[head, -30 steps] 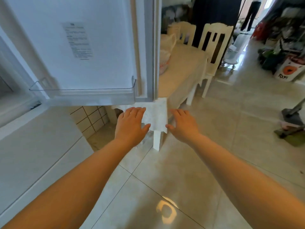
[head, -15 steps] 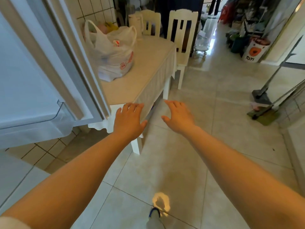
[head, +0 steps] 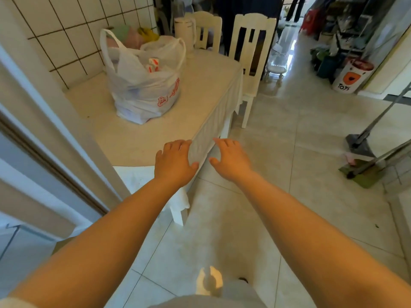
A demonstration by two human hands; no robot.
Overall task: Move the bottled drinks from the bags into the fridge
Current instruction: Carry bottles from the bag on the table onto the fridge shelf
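Ahead of both hands stands the table (head: 138,138), covered with a pale cloth. I read its position beside the fridge door (head: 33,152) as a staging surface: the door edge sits at the far left of my left hand, so I judge that unloading calls for only a short turn.

On the table, well ahead and to the left of the hands, sits the white plastic bag (head: 144,85) with red print. Its handles stand up and its mouth is open, which I judge leaves the contents reachable from above. I see a red-and-white packet inside; I cannot tell which shapes are bottled drinks.

Behind the bag, farther from the hands, stand a white jug (head: 184,30) and two white chairs (head: 251,47). Right of my right hand, across the tiled floor (head: 278,152), lean mop handles (head: 378,130), and farther off stands a printed bin (head: 351,76).

My left hand (head: 174,162) hovers at the near table edge, fingers straight and spread, holding nothing; I cannot tell whether it touches the cloth. My right hand (head: 230,157) hangs just beside it over the floor, fingers loosely extended, also empty. The hands are apart. I judge both are held ready for a two-handed reach into the bag.
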